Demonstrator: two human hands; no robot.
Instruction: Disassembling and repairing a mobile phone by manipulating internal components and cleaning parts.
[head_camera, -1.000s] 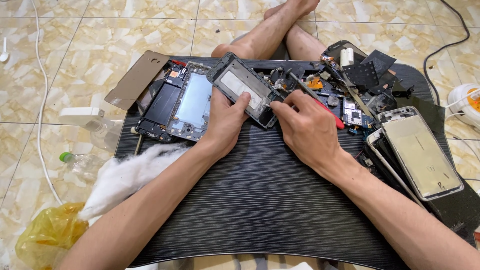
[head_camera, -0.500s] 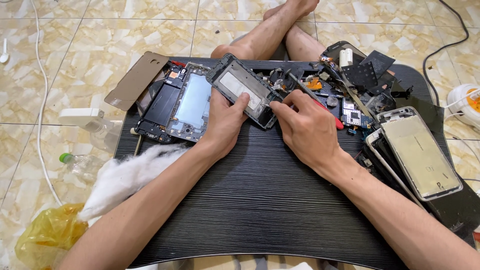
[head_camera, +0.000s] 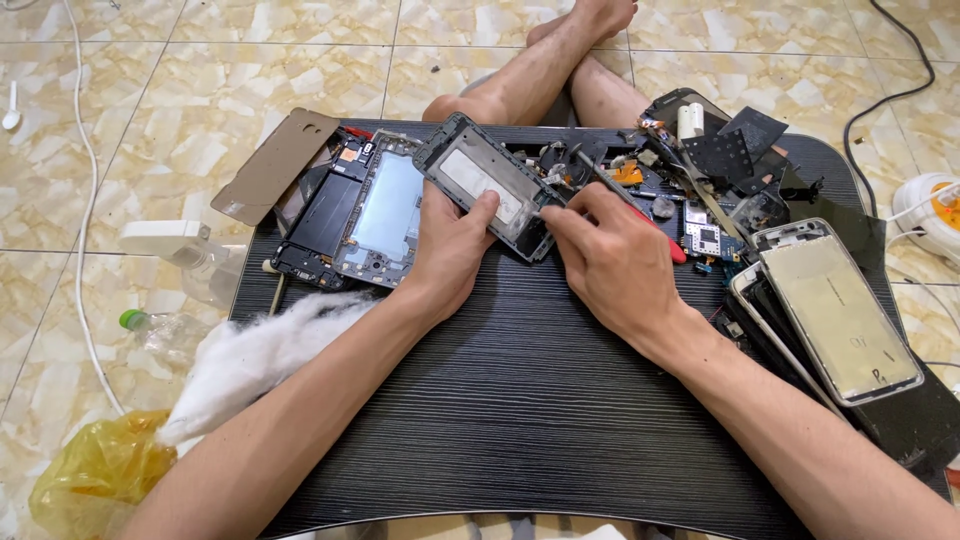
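Your hands work a stripped phone frame over the black ribbed table (head_camera: 520, 400).
Your left hand (head_camera: 450, 250) grips the dark rectangular phone frame (head_camera: 490, 185); your right hand (head_camera: 610, 255) pinches a red-handled screwdriver (head_camera: 625, 200) at its lower corner.

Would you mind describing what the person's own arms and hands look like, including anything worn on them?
Both forearms are bare as far as the picture shows, with no sleeves in view. The left hand and the right hand wear no gloves, and no rings, watch or wristbands are visible. The fingernails look short.
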